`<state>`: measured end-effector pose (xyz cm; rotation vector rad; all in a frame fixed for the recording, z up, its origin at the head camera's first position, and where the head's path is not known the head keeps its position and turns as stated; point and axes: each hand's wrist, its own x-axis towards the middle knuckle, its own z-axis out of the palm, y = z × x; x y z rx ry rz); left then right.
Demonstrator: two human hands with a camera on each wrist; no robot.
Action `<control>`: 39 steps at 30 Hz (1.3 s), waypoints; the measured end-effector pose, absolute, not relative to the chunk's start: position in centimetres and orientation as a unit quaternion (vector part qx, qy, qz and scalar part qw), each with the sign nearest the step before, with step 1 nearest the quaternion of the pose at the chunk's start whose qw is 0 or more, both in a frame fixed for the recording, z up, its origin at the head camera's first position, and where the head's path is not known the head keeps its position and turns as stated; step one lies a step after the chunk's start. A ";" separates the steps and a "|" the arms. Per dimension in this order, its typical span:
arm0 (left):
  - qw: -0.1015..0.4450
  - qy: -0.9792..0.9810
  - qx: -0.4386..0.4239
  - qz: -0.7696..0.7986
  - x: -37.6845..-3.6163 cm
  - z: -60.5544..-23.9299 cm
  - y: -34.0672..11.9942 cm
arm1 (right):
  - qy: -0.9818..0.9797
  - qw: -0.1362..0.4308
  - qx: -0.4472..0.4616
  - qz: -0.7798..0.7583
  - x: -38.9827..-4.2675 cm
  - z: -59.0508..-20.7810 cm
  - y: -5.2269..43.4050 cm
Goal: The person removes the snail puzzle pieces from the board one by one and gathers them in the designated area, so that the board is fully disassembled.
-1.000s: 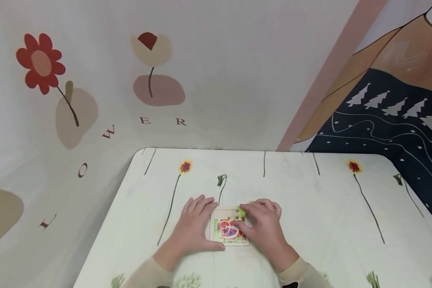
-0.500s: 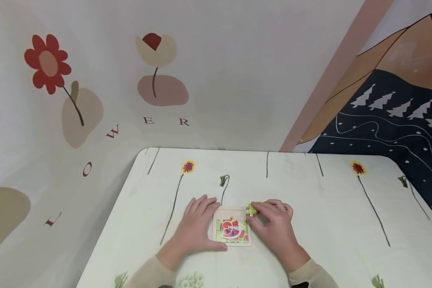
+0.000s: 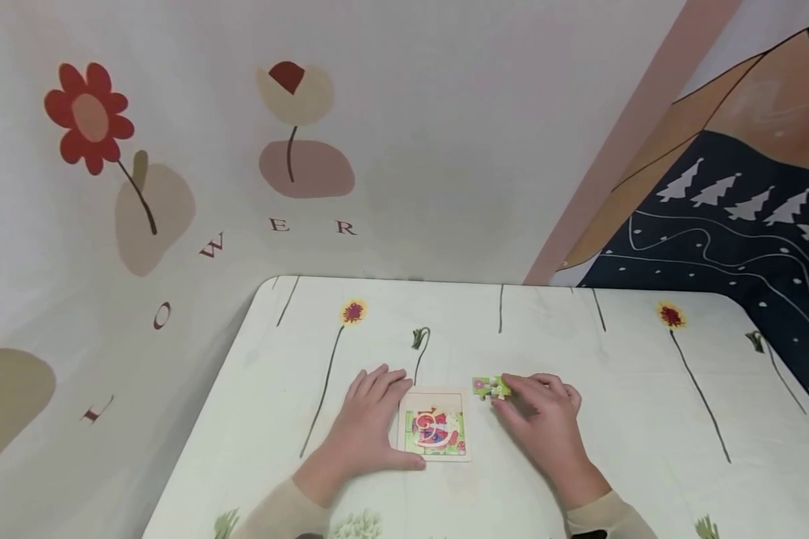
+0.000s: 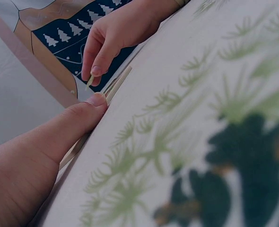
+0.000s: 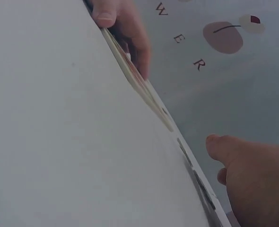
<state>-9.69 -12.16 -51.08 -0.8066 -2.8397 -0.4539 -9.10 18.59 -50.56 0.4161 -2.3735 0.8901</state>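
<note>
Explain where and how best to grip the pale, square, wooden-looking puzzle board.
From the right, probably thumb on near edge, fingers on far: the board lies flat, straight-edged, its right side is free, and the left hand flanks its left.

Right hand [image 3: 547,412] pinching, fingers seemingly curled

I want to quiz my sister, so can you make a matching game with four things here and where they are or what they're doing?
1. left hand
2. right hand
3. puzzle board
4. red-petalled flower

A. pinches a green puzzle piece
B. printed on the backdrop
C. touches the board's left side
D. flat on the table, between both hands

Pairs: 1-C, 2-A, 3-D, 4-B
</note>
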 end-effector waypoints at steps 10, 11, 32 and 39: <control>0.079 -0.949 -0.268 -0.143 -9.8 -51.2 -12.2 | -0.896 0.284 0.122 0.319 -8.9 -50.8 21.9; 0.079 -0.949 -0.269 -0.145 -9.8 -51.2 -12.2 | -0.899 0.280 0.114 0.316 -8.9 -50.9 22.2; 0.059 -0.948 -0.272 -0.155 -9.7 -51.0 -12.3 | -0.934 0.206 0.050 0.287 -8.6 -51.1 23.4; 0.076 -0.949 -0.268 -0.149 -9.6 -51.0 -12.1 | -0.932 0.201 0.054 0.297 -8.8 -51.1 23.3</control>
